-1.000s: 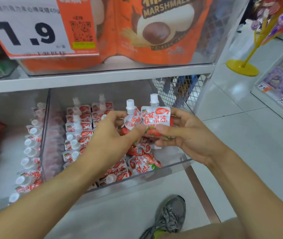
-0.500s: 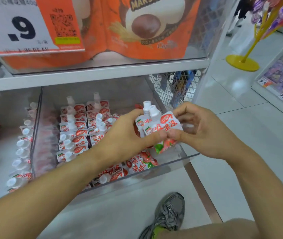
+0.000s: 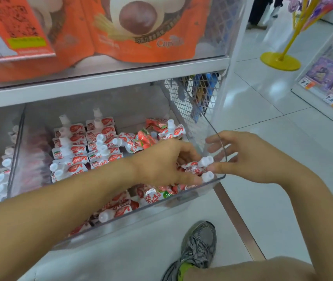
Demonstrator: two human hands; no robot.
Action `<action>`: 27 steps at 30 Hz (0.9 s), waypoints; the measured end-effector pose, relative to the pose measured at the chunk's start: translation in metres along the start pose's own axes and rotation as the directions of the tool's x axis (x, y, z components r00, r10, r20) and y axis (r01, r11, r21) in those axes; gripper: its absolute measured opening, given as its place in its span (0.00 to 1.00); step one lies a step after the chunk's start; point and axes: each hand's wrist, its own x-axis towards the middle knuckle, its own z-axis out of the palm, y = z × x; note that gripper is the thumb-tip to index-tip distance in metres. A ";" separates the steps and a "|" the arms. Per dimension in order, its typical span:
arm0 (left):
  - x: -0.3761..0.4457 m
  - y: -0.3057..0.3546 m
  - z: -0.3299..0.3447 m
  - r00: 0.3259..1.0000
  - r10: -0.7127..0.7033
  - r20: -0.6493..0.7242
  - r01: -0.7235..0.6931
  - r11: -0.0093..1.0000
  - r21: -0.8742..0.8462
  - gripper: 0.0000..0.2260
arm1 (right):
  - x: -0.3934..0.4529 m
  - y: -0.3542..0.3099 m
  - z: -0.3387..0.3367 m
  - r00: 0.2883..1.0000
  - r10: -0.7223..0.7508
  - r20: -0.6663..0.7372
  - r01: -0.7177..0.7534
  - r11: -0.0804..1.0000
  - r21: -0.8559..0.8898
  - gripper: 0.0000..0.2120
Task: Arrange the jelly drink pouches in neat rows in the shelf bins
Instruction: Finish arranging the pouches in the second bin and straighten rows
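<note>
At the bin's front right corner the two pouches (image 3: 199, 168) lie caps rightward, our left hand (image 3: 161, 162) closed over them from above, our right hand (image 3: 248, 157) pinching at the caps across the clear bin (image 3: 220, 142) wall; we should stand them upright and square to the neat rows (image 3: 84, 147) at the left; loose pouches (image 3: 153, 194) heaped along the front edge crowd the spot.

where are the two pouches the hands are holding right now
In the head view, the two held pouches are low in the front right corner of the clear bin, caps pointing right, pinched between the left hand and right hand.
</note>
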 end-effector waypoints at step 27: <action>0.018 -0.035 -0.022 0.975 0.035 0.221 -0.184 0.685 0.705 0.38 | -0.007 -0.064 0.049 0.996 -0.038 0.085 0.080 0.820 -0.566 0.15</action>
